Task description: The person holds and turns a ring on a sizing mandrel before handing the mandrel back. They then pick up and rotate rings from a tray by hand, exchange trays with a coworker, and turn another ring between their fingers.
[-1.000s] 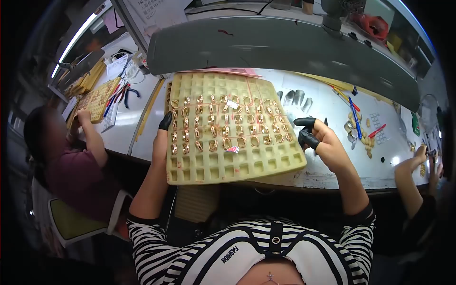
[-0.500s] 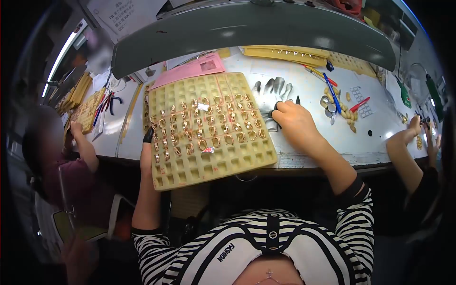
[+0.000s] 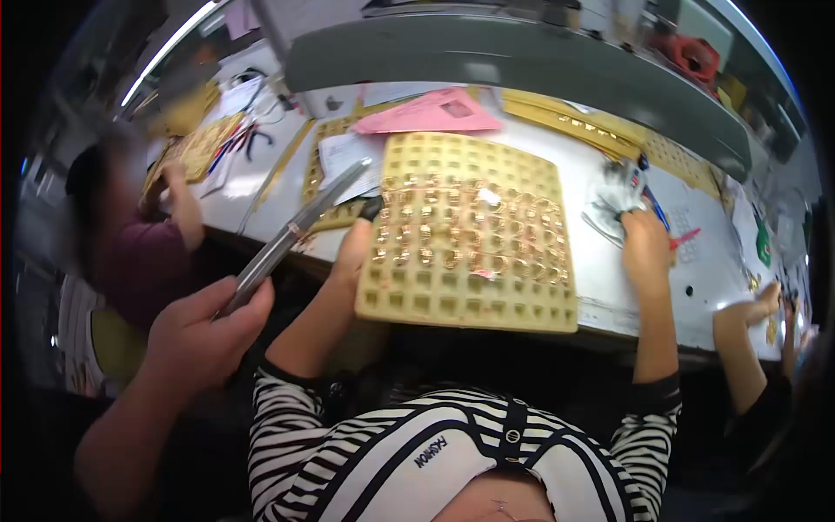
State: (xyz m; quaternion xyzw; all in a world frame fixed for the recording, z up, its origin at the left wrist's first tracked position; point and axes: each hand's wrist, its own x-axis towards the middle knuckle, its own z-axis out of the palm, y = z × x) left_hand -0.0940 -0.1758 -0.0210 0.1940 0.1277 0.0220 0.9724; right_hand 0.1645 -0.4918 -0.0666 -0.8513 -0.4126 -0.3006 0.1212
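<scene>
A cream-yellow tray [image 3: 478,300] with rows of square pockets is tilted up in front of me. Several gold-coloured rings [image 3: 426,230] stand in its middle rows, with a small white tag [image 3: 489,197] and a red-and-white one [image 3: 485,274] among them. At the tray's left edge my left hand [image 3: 350,252], with a black thumb cover, grips it; the fingers behind are hidden. My right hand [image 3: 645,244] is on the table right of the tray, its fingers closed on a crumpled white-and-grey glove [image 3: 604,209].
Another person's hand [image 3: 204,331] reaches in from the left with a grey tapered metal rod [image 3: 287,239]. Pink paper [image 3: 435,111] and another tray [image 3: 326,170] lie behind. Pens [image 3: 685,237] lie right of my hand. Co-workers sit on both sides.
The view has swung left. The glove has moved right along the table with my right hand, toward the pens. Another person's hand with the metal rod has come in from the left.
</scene>
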